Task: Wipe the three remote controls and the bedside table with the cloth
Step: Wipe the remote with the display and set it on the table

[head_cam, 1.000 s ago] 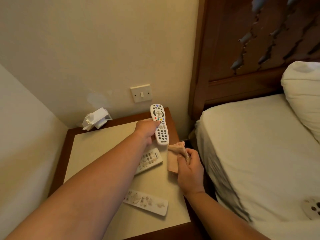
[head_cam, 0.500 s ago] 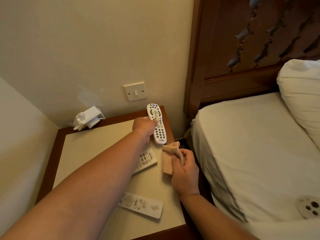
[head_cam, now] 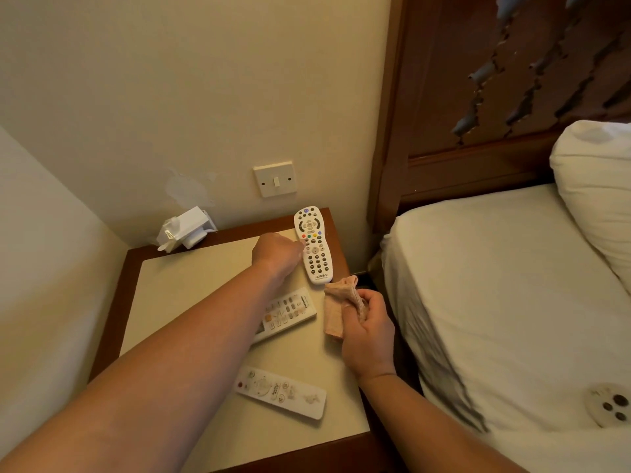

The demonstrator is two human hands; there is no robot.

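The left hand [head_cam: 277, 255] reaches to the back right corner of the bedside table [head_cam: 191, 295], fingers curled against the left edge of the black-buttoned remote [head_cam: 314, 247]. It seems to hold that remote just above the table, though the fingertips are hidden. The right hand [head_cam: 367, 331], at the table's right edge, pinches the bunched cloth [head_cam: 336, 310] between thumb and fingers, with a tail hanging down to the tabletop.

A second ago the left thumb lay across the remote's face. Now it has slid off to the side, and the remote sits a touch lower over the same corner. The cloth has not moved toward it. Its top fold is just beside the remote's near end, and I cannot tell whether they touch.

At the table's back left corner is a small white box [head_cam: 186, 228]. The middle remote [head_cam: 290, 312] lies in the table's centre, partly under the left forearm, and the front remote [head_cam: 280, 392] lies near the table's front edge. Neither is being touched. A bed [head_cam: 495, 285] stands to the right of the table.

I judge that no wiping is under way. The loosened grip suggests this remote is being put down, or re-gripped for a wipe. The other two remotes and the tabletop show no sign of having been wiped.
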